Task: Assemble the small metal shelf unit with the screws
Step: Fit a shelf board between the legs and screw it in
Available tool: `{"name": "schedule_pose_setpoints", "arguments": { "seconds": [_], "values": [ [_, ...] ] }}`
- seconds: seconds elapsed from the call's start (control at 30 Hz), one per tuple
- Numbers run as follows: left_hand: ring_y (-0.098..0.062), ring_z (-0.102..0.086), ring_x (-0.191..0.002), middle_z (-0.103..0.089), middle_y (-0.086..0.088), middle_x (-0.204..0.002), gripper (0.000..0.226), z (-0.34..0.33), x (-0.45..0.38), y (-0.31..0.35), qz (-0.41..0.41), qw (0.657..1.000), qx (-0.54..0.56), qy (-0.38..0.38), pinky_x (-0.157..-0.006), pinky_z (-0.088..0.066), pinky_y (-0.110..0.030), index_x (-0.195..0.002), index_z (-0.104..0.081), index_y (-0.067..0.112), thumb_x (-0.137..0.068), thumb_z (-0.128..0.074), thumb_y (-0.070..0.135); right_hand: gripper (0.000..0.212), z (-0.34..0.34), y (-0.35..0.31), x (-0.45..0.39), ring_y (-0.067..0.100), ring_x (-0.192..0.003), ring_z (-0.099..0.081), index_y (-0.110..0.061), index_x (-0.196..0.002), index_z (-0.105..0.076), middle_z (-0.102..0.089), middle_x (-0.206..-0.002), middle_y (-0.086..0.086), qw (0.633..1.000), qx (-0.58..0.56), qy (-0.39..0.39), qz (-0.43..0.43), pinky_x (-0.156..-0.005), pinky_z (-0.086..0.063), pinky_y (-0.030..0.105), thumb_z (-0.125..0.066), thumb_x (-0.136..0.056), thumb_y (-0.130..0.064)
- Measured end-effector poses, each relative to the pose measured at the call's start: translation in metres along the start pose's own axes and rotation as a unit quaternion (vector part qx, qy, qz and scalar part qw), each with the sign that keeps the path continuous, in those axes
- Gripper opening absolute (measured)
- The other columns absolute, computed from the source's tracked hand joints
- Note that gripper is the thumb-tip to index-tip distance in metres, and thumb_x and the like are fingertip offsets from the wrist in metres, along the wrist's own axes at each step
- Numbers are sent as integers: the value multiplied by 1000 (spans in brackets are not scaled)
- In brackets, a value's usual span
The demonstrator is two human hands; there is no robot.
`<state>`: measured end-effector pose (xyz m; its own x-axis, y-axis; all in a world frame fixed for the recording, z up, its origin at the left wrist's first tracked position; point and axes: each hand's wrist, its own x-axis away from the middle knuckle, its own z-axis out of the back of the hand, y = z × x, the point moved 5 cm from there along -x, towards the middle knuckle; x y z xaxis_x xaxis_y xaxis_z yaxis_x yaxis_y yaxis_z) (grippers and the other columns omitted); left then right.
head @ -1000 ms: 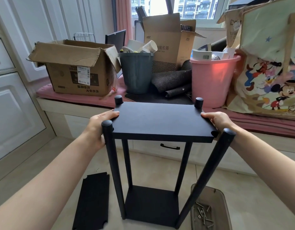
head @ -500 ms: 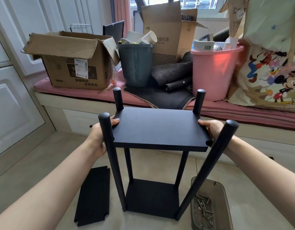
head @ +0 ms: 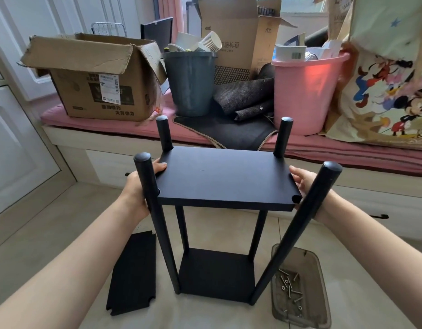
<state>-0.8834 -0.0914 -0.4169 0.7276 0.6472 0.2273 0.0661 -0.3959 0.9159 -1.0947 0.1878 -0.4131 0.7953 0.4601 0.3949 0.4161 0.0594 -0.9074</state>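
A black shelf unit stands on the floor with a bottom board point(head: 217, 271) and four round black posts. Between the posts sits a loose black shelf board point(head: 223, 178), well below the post tops. My left hand point(head: 141, 186) grips its left edge, thumb on top, behind the front left post point(head: 155, 214). My right hand point(head: 304, 184) grips the board's right edge beside the front right post point(head: 297, 231). Several screws point(head: 290, 289) lie in a clear plastic tray point(head: 322, 295) at the lower right. A spare black board point(head: 134, 274) lies flat on the floor at the left.
A window bench with a pink cushion point(head: 347, 150) runs behind the unit. On it stand a cardboard box point(head: 96, 84), a grey bucket point(head: 189, 84), a pink bucket point(head: 307, 93) and a cartoon-print bag point(head: 390, 86). White cabinet doors point(head: 13, 143) line the left.
The shelf board has slid down the posts in both hands, so the post tops now stand further above it. The view has tilted downward.
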Motion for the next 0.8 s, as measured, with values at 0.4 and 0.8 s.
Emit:
{"name": "schedule_pose_setpoints", "arguments": {
  "seconds": [0.4,0.8],
  "values": [
    [-16,-73,-85,-75,2,-104,31,0,9,-2,-15,999,-9,-51,-71,-53,-30,-122,-70,24,-95,-55,23,28,4,6,20,16,-49,-57,-13,-106,-69,-59,-66,0,995,-84,45,33,-54,-41,26,-48,-101,-30],
    [-20,-71,-87,-73,-2,-108,29,2,7,-2,2,999,-8,-38,-74,-53,-33,-122,-70,23,-97,-56,29,16,0,13,26,20,-62,-54,-9,-75,-61,-59,-75,5,999,-32,35,10,-59,-43,29,-66,-84,-21]
  ]
}}
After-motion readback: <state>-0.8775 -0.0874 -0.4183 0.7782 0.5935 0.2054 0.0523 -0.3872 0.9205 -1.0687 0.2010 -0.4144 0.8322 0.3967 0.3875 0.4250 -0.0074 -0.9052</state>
